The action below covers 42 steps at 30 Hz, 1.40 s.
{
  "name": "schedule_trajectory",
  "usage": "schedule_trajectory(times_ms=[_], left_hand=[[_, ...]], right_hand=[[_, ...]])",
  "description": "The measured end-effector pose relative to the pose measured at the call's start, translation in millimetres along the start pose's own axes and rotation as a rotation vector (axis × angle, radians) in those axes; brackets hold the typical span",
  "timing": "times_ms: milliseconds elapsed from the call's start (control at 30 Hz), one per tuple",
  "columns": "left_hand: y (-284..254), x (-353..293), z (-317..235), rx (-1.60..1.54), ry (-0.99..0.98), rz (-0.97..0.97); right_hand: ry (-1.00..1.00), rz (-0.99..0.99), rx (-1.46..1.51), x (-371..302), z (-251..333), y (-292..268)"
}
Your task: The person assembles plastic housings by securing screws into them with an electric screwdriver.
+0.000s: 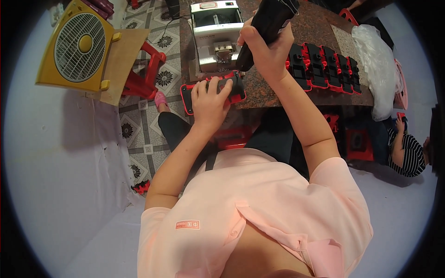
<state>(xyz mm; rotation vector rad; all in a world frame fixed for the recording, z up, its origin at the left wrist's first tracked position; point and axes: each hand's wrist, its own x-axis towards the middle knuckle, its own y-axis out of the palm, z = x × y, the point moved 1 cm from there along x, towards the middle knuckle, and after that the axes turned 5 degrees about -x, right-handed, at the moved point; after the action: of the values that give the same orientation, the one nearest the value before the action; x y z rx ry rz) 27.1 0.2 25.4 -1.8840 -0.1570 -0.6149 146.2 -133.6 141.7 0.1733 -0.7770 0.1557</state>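
Observation:
My right hand (273, 53) is wrapped round a black electric screwdriver (274, 21), held tilted with its narrow end pointing down. That end reaches the right part of a red-and-black plastic housing (237, 87); whether it touches cannot be made out. My left hand (211, 99) lies over the housing with fingers bent across its top, gripping it at the table's near edge. Just beyond the housing stands a white-and-silver screw feeder (217, 34).
Several similar red-and-black housings (320, 67) stand in a row on the brown stone table (266, 95). A clear plastic bag (374, 69) lies at the right. A yellow box fan (82, 46) stands left. At the far right, another person in a striped shirt (408, 155) holds a red-and-black part.

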Motion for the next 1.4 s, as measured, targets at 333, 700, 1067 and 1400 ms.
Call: schedule_trajectory(times_ms=[333, 700, 1067, 1400], left_hand=[[0.0, -0.1, -0.7, -0.03, -0.012, -0.01], [-2.7, -0.6, 0.3, -0.068, -0.004, -0.028], [0.8, -1.7, 2.3, -0.041, 0.01, -0.037], [3.0, -1.0, 3.0, -0.017, 0.013, -0.024]], right_hand=[[-0.009, 0.035, -0.085, 4.0, -0.4, 7.5], [0.0, 0.046, -0.141, 3.9, -7.7, 16.2], [-0.009, 0.075, -0.167, -7.1, 0.3, 20.5], [-0.009, 0.006, -0.2, -12.3, -14.5, 13.7]])
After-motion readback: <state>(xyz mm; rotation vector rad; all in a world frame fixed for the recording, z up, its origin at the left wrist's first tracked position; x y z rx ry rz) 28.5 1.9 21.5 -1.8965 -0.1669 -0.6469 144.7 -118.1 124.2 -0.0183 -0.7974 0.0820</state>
